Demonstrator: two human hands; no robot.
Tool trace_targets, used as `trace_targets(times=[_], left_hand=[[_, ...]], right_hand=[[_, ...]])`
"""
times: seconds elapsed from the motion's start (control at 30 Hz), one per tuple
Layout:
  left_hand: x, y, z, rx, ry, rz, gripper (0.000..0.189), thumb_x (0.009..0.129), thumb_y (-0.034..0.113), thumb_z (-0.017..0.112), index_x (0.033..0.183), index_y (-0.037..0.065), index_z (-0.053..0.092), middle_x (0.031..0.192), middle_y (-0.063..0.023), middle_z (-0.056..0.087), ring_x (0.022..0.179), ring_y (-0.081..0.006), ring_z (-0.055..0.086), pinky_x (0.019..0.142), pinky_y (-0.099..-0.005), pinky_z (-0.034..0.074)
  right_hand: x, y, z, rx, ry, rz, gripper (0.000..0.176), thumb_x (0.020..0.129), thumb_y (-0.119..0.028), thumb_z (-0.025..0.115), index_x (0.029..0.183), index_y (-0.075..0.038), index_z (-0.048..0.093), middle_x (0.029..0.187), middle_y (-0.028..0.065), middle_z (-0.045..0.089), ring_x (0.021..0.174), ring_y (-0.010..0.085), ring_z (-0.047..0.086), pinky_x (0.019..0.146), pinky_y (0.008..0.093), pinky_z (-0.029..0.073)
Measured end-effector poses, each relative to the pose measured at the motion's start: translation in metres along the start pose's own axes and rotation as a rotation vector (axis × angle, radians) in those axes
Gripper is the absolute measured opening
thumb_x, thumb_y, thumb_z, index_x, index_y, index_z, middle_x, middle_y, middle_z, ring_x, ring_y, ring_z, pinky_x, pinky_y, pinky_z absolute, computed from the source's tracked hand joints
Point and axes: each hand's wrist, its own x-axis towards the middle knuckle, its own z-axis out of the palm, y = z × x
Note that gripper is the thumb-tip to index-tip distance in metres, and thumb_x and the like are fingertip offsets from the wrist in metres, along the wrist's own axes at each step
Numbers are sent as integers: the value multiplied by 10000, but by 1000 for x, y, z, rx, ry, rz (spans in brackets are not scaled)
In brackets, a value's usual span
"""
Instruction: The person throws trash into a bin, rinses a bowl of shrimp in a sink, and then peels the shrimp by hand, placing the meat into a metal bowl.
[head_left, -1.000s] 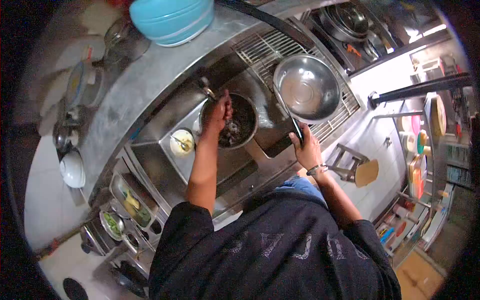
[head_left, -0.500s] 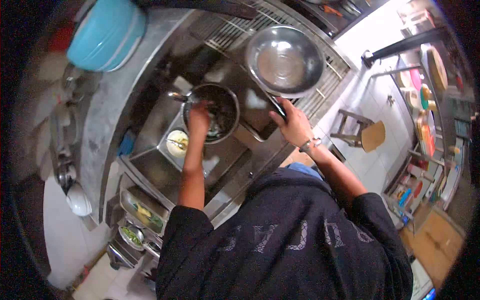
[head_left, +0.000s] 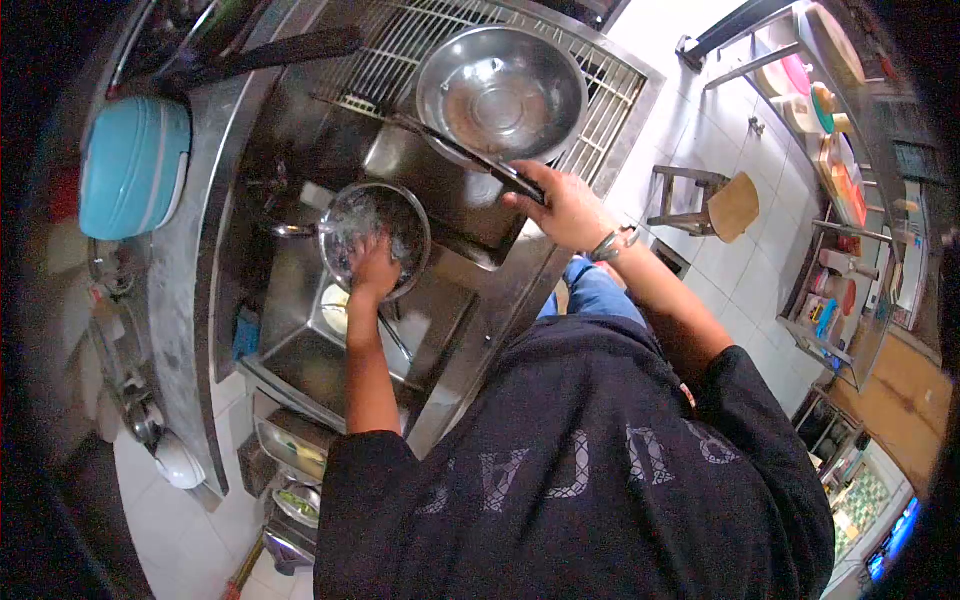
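Observation:
My left hand [head_left: 375,268] reaches into a round metal bowl [head_left: 427,240] in the sink [head_left: 300,350], its fingers stretched out over churning, splashing water. Whatever lies beneath the water is hidden by the splash. Close to my left wrist sits a small white bowl [head_left: 333,310] with something pale yellow in it, and a thin metal handle [head_left: 396,340] shows beside my forearm. My right hand [head_left: 570,208] is closed round the end of a long, thin black-handled tool [head_left: 518,183]. That tool points away over the sink and overlaps the edge of a large metal basin [head_left: 500,95].
The basin rests on a slatted metal rack [head_left: 615,105]. A turquoise container [head_left: 135,168] stands on the counter at left. Trays of food [head_left: 292,450] sit low at the near left. A wooden stool [head_left: 735,205] and a shelf rack [head_left: 835,240] stand right.
The view has shifted. My right hand has raised the black-handled tool out over the sink. My left hand remains in the bowl, where splashing water now shows.

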Motion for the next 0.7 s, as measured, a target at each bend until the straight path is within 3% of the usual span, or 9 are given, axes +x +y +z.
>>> trace_targets(times=[0.17,0.27,0.37,0.43,0.5,0.57,0.6,0.63,0.7], left_hand=[[3,-6,13,16,56,-13,681,827,272,617,1436,130,346,1507,-232,256,1369,-498,208,1056,-677,181],[9,-6,6,22,9,-46,623,837,281,601,1408,134,399,1483,-240,304,1364,-486,237,1076,-630,206],[2,-1,-27,-55,2,-8,605,835,268,623,1390,118,437,1455,-231,363,1360,-445,284,1105,-530,249],[-18,8,-61,-444,29,56,621,830,241,666,1398,123,444,1450,-208,391,1352,-384,337,1104,-421,295],[-26,-6,-71,-552,102,90,637,821,220,702,1401,139,452,1425,-191,440,1317,-336,411,1090,-383,318],[-34,-17,-84,-663,164,169,623,824,240,713,1391,148,472,1360,-178,522,1117,-263,584,996,-352,408],[-41,-15,-98,-744,175,74,513,826,236,711,1300,105,568,1179,-138,655,851,-181,641,835,-318,476],[-43,-25,-98,-742,183,59,513,826,236,711,1300,105,568,1179,-138,655,851,-181,641,835,-318,476],[-39,-43,-102,-730,290,-49,356,818,218,712,1127,46,670,974,-106,718,704,-119,601,695,-308,477]], right_hand=[[8,6,-11,25,-45,-34,418,882,-317,636,1184,-34,577,988,238,652,950,408,623,804,451,495],[13,4,-11,-15,-45,-63,406,886,-313,641,1182,-41,579,925,228,654,887,382,642,760,428,497],[16,2,-8,-36,-37,-89,404,888,-300,647,1194,-46,577,894,220,653,843,355,658,724,405,496],[17,-2,-3,-14,-46,-91,402,886,-293,648,1196,-46,576,899,221,651,844,354,658,722,402,496],[17,-8,3,-4,-60,-54,394,886,-276,644,1195,-43,571,920,219,652,872,358,656,730,400,497],[16,-13,10,-11,-65,-66,374,892,-263,637,1183,-38,570,937,220,651,887,372,651,731,413,493],[15,-9,18,12,-41,-60,371,895,-262,633,1181,-36,566,944,223,650,896,381,647,733,423,489],[14,-8,25,34,-19,-48,368,898,-262,629,1179,-33,563,950,227,648,905,391,642,736,432,485],[13,-19,31,62,-29,-42,379,903,-265,622,1194,-33,551,972,237,642,935,413,623,759,442,479]])
